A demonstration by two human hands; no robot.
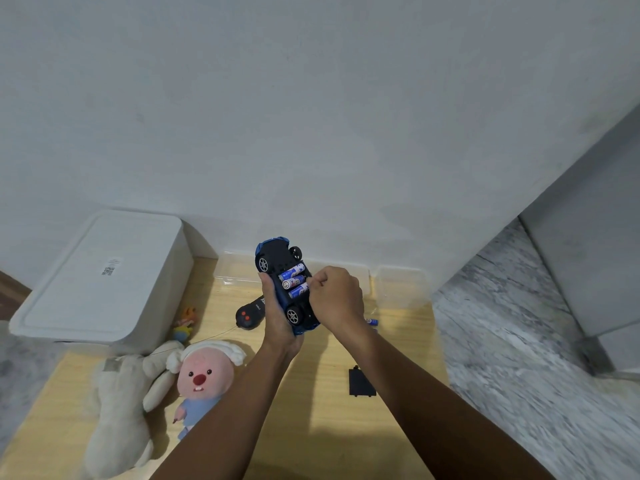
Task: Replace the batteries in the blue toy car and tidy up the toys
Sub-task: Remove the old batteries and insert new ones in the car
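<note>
A white lidded bin (100, 282) stands against the wall (311, 116), beside grey marbled flooring (502, 341).

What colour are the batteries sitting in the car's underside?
Blue and white, with silvery ends: the batteries show best in the head view.

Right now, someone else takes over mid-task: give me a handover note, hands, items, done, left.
Left hand grips the blue toy car, held upside down above the wooden mat.
Right hand, fingers curled, works at the open battery bay; what it pinches is hidden.
Three batteries sit in the bay.
Battery cover lies off on the mat, by the right forearm. One loose battery lies behind the right wrist.
Left: seat batteries, refit cover, then tidy the remote, pink plush and white plush. White lidded box stands rear left.
</note>
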